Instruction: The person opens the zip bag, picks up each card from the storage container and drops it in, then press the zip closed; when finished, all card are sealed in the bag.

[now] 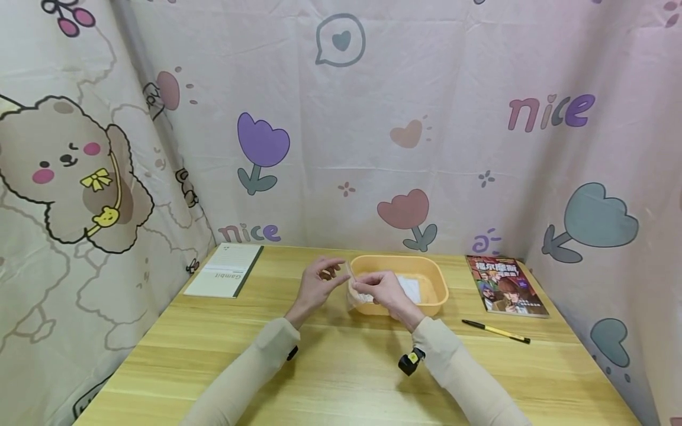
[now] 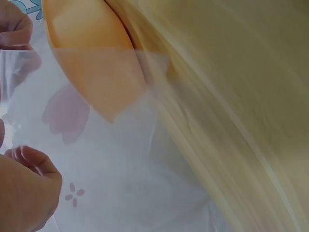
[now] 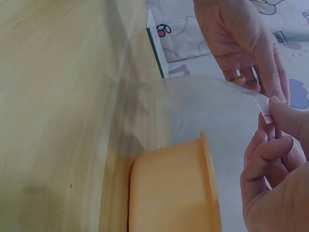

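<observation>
A clear plastic zip bag (image 3: 207, 104) hangs upright over the left end of a yellow-orange plastic basin (image 1: 438, 303). In the head view my right hand (image 1: 386, 291) pinches the bag's top edge between thumb and fingers. My left hand (image 1: 318, 283) is at the other side of the bag's mouth. Its thumb and forefinger reach toward the edge with their tips apart, at or very near the plastic. The right wrist view has a narrow seal strip (image 3: 263, 108) with a red end by the right thumb. Inside the basin lies something white (image 1: 410, 289).
A notebook (image 1: 226, 270) marked "Gambit" lies at the table's back left. To the basin's right are a colourful comic-style book (image 1: 508, 287) and a black and yellow pen (image 1: 495, 331). A printed curtain (image 1: 341, 118) encloses the wooden table (image 1: 341, 378).
</observation>
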Tool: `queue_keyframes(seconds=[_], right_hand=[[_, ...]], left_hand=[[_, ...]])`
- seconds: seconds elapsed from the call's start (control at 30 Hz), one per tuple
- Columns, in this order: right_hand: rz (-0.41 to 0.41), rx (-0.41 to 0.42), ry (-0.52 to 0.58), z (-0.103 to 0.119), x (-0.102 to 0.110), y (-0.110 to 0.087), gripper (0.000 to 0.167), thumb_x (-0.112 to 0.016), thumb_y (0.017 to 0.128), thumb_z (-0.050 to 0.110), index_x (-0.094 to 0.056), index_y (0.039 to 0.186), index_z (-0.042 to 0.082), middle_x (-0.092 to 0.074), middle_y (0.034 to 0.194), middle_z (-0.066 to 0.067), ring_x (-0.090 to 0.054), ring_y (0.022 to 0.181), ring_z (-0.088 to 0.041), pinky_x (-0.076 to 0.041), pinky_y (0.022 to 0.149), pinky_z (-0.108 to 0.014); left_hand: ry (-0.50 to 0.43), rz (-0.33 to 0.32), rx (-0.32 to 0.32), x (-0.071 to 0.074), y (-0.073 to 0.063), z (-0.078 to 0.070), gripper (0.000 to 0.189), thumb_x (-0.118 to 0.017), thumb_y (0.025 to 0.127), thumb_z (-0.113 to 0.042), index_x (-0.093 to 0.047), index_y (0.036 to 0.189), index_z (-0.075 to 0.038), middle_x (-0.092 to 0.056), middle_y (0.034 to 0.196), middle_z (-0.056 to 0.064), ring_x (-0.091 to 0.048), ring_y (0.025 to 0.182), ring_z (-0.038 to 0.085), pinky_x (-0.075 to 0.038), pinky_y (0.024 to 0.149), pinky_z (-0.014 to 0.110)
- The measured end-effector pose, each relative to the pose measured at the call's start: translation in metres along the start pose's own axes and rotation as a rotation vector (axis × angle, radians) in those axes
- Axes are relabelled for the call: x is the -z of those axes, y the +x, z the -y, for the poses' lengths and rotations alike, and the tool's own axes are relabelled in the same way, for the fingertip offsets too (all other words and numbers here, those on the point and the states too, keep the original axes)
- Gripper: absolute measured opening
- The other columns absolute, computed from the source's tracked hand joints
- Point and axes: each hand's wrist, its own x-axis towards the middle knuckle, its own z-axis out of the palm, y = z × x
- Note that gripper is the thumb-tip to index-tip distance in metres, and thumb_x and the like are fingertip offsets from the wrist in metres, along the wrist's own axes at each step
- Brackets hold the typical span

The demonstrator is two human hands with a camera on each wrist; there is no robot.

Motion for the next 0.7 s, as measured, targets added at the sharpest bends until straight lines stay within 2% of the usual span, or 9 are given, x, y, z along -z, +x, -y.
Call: queue_keyframes(seconds=[0.13, 0.27, 0.47, 0.7], right_hand=[[-0.014, 0.003, -0.029, -0.001, -0.002, -0.001, 0.017, -0.078, 0.083, 0.024, -0.079, 0.089, 0.007, -0.074, 0.088, 0.003, -0.059, 0.076, -0.008, -0.040, 0.050, -0.020], [-0.022, 0.017, -0.048, -0.001, -0.004, -0.001, 0.017, -0.078, 0.082, 0.025, -0.079, 0.087, 0.008, -0.074, 0.086, 0.003, -0.059, 0.075, -0.008, -0.040, 0.050, -0.019], [-0.043, -0.007, -0.040, 0.005, -0.009, -0.003, 0.018, -0.080, 0.080, 0.022, -0.078, 0.085, 0.005, -0.075, 0.085, -0.001, -0.056, 0.068, -0.008, -0.039, 0.049, -0.020], [-0.009, 0.008, 0.001, -0.003, -0.010, 0.001, 0.018, -0.080, 0.081, 0.023, -0.076, 0.085, 0.006, -0.073, 0.079, 0.004, -0.055, 0.067, -0.009, -0.040, 0.047, -0.019]], left_hand=[[-0.048, 0.027, 0.016, -0.003, -0.001, -0.002, 0.036, -0.080, 0.081, -0.012, -0.071, 0.114, -0.005, -0.068, 0.098, 0.018, -0.063, 0.084, 0.021, -0.055, 0.069, 0.020], [-0.055, 0.064, 0.039, -0.007, -0.003, -0.007, 0.033, -0.076, 0.084, -0.009, -0.069, 0.115, 0.001, -0.070, 0.097, 0.020, -0.065, 0.082, 0.023, -0.055, 0.068, 0.018], [-0.069, 0.090, 0.083, -0.008, -0.011, -0.035, 0.018, -0.074, 0.086, -0.008, -0.072, 0.102, 0.000, -0.072, 0.090, 0.018, -0.064, 0.070, 0.018, -0.054, 0.054, 0.023], [-0.125, 0.092, 0.103, -0.014, -0.009, -0.004, 0.013, -0.075, 0.087, -0.021, -0.077, 0.093, -0.010, -0.074, 0.083, 0.010, -0.059, 0.057, 0.011, -0.053, 0.045, 0.048]])
